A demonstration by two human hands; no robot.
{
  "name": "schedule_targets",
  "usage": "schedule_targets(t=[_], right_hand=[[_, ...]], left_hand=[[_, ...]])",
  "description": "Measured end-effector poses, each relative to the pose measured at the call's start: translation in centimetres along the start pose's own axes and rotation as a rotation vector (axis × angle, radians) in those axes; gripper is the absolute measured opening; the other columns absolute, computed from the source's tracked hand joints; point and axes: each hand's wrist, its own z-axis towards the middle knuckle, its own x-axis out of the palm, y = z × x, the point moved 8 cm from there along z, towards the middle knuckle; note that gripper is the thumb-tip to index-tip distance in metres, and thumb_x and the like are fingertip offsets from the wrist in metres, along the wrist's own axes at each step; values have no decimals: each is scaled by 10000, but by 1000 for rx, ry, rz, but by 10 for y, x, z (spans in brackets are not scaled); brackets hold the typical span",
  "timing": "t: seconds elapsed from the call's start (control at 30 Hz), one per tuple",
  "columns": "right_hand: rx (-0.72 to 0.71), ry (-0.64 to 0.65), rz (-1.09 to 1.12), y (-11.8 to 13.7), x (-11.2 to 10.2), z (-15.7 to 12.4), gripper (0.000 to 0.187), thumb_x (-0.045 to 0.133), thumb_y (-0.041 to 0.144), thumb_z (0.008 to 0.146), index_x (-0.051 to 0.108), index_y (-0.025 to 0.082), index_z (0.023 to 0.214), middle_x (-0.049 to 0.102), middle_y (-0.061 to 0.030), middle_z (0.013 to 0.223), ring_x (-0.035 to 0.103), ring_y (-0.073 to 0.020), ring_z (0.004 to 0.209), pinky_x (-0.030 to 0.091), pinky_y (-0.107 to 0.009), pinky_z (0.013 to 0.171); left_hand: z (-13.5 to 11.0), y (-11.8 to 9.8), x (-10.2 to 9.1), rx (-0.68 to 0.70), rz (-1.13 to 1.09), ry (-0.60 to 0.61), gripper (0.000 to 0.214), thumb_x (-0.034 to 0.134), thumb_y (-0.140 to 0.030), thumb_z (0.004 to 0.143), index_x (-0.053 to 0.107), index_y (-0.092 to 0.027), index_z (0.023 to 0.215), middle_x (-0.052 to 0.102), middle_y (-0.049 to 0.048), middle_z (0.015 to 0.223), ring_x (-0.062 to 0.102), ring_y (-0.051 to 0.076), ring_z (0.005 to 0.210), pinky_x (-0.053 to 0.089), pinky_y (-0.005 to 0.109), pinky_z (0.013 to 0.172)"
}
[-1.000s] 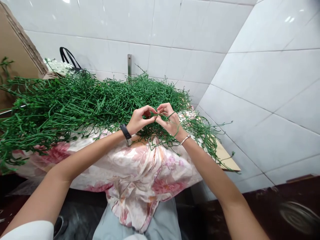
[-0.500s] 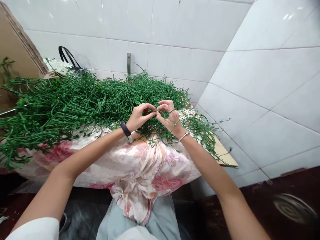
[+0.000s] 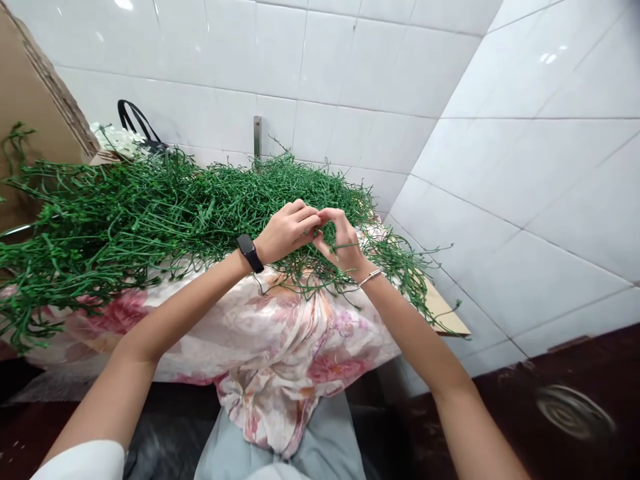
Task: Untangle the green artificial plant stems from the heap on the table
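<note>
A big heap of thin green plastic stems [image 3: 150, 213] lies on a floral cloth [image 3: 270, 333] over a table. My left hand [image 3: 285, 230], with a black band on the wrist, and my right hand [image 3: 343, 240], with a silver bracelet, meet fingertip to fingertip above the heap's near right part. Both hands are closed in a pinch on one green stem [image 3: 350, 247], whose end curls out past my right hand.
White tiled walls stand behind and to the right. A brown cardboard sheet [image 3: 30, 87] leans at the left, with a black-handled bag [image 3: 135, 130] of white flowers behind the heap. A cardboard corner [image 3: 445, 320] sticks out at the table's right. The floor is dark.
My left hand has rolled over so its back faces up and its fingers press closer to the right hand. The stem stays pinched between both hands.
</note>
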Motion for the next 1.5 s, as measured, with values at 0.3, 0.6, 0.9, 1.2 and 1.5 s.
schedule_targets(t=[0.3, 0.6, 0.9, 1.2, 1.5], right_hand=[[64, 102, 38, -6, -6, 24, 374, 488, 186, 733, 350, 198, 1081, 498, -15, 834, 507, -104, 743, 445, -260, 710], [88, 375, 112, -15, 6, 49, 364, 492, 133, 689, 331, 142, 1016, 506, 14, 746, 466, -66, 651, 402, -219, 642], [186, 708, 173, -25, 37, 69, 374, 526, 79, 669, 325, 144, 978, 451, 55, 658, 358, -54, 592, 308, -189, 555], [68, 832, -155, -8, 47, 90, 328, 526, 118, 732, 366, 73, 1016, 485, -5, 750, 402, -74, 627, 302, -213, 574], [-144, 922, -545, 20, 52, 91, 384, 437, 0, 714, 359, 35, 1088, 513, -75, 791, 507, -163, 720, 331, -283, 631]], left_hand=[[28, 25, -10, -147, -451, 72, 81, 578, -158, 672, 546, -145, 745, 599, 28, 769, 544, 127, 743, 412, 259, 719], [29, 39, -1, -175, -287, 60, 133, 575, -203, 663, 519, -136, 763, 551, 31, 725, 468, 127, 690, 390, 248, 638], [21, 60, -1, -196, -255, 109, 167, 527, -284, 682, 595, -140, 730, 587, 33, 696, 470, 143, 705, 385, 287, 693], [9, 90, -4, -374, -382, -47, 206, 599, -332, 629, 608, -150, 724, 585, 33, 703, 507, 149, 675, 407, 281, 636], [1, 74, -10, -306, -239, -221, 195, 544, -260, 658, 569, -132, 804, 564, 62, 882, 484, 208, 890, 414, 340, 788]])
